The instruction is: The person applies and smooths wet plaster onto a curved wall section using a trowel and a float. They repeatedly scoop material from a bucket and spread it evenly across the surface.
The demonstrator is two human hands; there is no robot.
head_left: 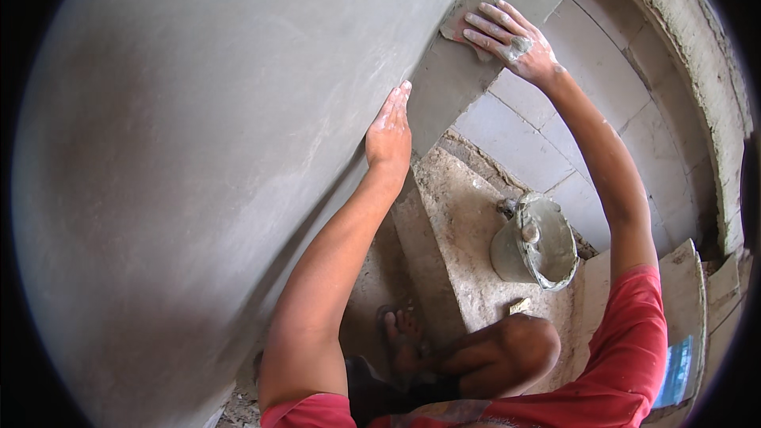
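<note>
My right hand (514, 43) lies over a thin, grey-brown flat pad (469, 14), pressing it onto a strip of wet grey plaster (448, 87). Its fingers are stretched across the pad, and a lump of plaster sticks to the back of the hand. The pad's material is hard to make out. Against the edge of the large smooth grey wall (238, 111) rests my left hand (390, 133), its fingers straight and holding nothing. White-grey residue coats the fingers of both hands.
A mortar-smeared bucket (511, 254) with grey mix inside stands on a rough concrete step (460, 214), below my right arm. Pale tiles (515, 135) lie beyond the plaster strip. At the far right runs a rough concrete edge (697, 47). My bent knee (531, 345) is near the bucket.
</note>
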